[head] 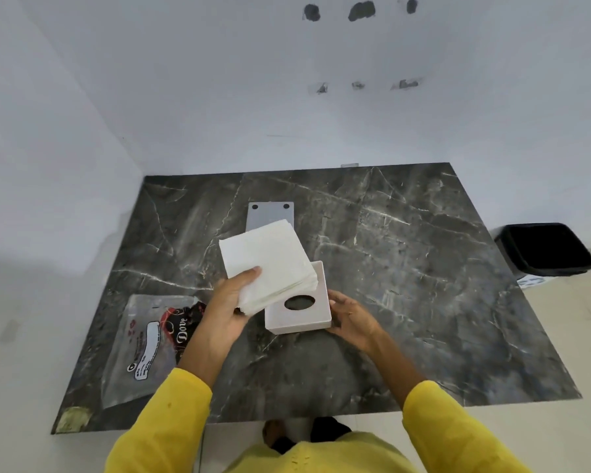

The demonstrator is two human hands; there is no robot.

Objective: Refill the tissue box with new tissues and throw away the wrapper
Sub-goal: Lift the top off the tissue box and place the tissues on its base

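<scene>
My left hand (227, 302) grips a thick stack of white tissues (268, 264), held tilted above the table and overlapping the far left part of the tissue box. The pale pink tissue box (301, 317) has an oval hole in its upward face and rests near the table's middle. My right hand (354, 319) holds its right side. A flat grey lid panel (270, 213) with two dark dots lies behind the tissues. The clear plastic wrapper (147, 343) with dark red print lies flat at the front left.
The dark marble table (406, 268) stands against white walls at the back and left. A black bin (546, 249) sits on the floor off the right edge. My feet show under the near edge.
</scene>
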